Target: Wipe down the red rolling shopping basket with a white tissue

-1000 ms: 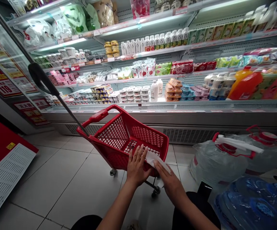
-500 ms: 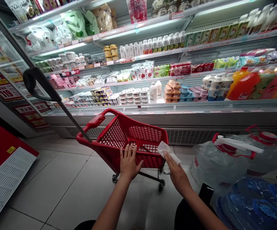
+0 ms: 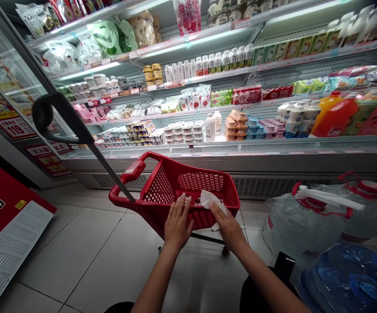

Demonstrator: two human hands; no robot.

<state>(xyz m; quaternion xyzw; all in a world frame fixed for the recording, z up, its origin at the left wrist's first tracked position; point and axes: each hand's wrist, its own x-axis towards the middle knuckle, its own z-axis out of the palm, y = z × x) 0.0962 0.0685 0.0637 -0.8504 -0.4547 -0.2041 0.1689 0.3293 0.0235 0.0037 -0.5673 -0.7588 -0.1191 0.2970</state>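
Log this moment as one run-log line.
red cart: before refrigerated shelves | left hand: open, at cart's near side | right hand: holding white cloth at cart's near side

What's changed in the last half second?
The right hand and its white cloth have moved left, from the right-hand corner of the red cart towards the left hand. Nothing was let go; the left hand stays at the cart's near side.

Bright red blazing from the shopping cart (image 3: 201, 179), its walls a lattice of holes; black on the pull handle (image 3: 73, 117), white on the tissue (image 3: 209, 198)! Pale grey floor tiles (image 3: 110, 261) ruled with dark lines, an orange bottle (image 3: 338, 116), translucent blue water bottles (image 3: 348, 280)!
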